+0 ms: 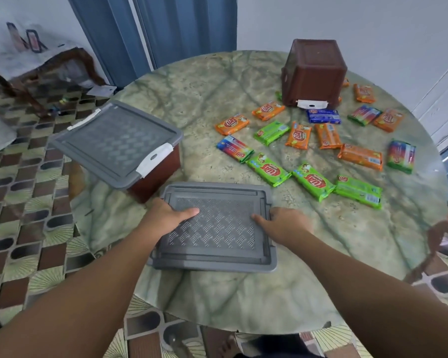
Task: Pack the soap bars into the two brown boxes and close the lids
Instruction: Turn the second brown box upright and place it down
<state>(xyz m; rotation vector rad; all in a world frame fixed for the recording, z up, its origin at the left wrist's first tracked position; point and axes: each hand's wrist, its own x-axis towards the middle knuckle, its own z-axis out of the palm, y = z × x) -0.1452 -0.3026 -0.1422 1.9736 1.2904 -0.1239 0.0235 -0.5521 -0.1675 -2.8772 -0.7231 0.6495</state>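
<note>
A loose grey lid (215,228) lies flat on the round table in front of me. My left hand (166,215) grips its left edge with the thumb on top. My right hand (282,223) grips its right edge the same way. One brown box (155,174) stands at the table's left edge with a grey lid (117,143) and white latches closed on it. The second brown box (313,71) rests upside down at the far right. Several wrapped soap bars (313,182) in orange, green, blue and multicolour lie scattered on the right half of the table.
The marble-patterned table (197,99) is round, and the closed box overhangs its left rim. A wooden side table (36,63) stands far left on the patterned tile floor. Blue curtains hang behind. A chair part (445,228) shows at the right edge.
</note>
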